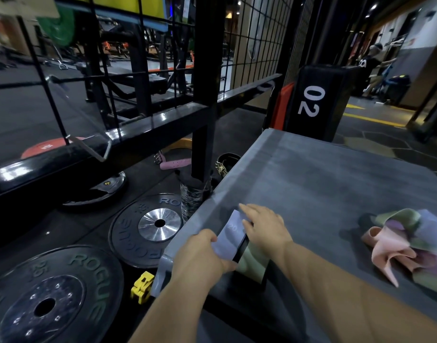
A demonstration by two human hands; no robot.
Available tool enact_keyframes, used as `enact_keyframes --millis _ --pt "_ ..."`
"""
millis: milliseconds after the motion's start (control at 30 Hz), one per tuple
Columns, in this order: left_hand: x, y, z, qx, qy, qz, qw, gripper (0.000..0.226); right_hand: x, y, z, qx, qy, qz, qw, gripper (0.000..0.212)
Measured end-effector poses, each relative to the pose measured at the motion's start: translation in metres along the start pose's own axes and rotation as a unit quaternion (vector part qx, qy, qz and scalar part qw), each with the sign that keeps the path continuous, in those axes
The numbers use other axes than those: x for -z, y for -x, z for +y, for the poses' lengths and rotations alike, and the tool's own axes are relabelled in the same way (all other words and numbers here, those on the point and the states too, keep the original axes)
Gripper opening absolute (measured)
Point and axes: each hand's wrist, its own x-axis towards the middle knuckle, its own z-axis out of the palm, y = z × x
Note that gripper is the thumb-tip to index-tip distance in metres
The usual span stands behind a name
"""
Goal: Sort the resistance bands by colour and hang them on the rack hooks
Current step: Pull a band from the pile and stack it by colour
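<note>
A lavender resistance band point(229, 237) printed "20" lies flat on the grey box top point(323, 184) near its left edge. It overlaps a black band point(241, 251) and a green band point(253, 264). My left hand point(202, 253) pinches the lavender band's near end between thumb and fingers. My right hand point(264, 226) lies on the band's far end with straight fingers. A loose heap of pink, green and lavender bands point(405, 246) sits at the right of the box. The black rack frame point(205, 95) with wire mesh stands behind; a bent wire hook point(93, 149) juts from it at left.
Black Rogue weight plates point(148, 229) point(54, 298) lie on the floor to the left, with a yellow clip point(142, 285) by the box corner. A pink belt point(175, 163) lies under the rack. A black "02" plyo box point(316, 100) stands behind. A person point(372, 63) stands far right.
</note>
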Motion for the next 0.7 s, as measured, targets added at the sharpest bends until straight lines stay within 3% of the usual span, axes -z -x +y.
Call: enact_keyframes --millis 233,700 --pt "-0.014 -0.003 -0.005 -0.007 -0.001 0.038 0.999 0.049 -0.010 0.008 0.003 0.046 0.009 -0.080 0.996 0.052" --pt "-0.023 -0.002 -0.005 -0.016 0.007 0.082 0.996 0.052 -0.015 0.007 0.005 0.051 0.024 -0.069 0.996 0.051"
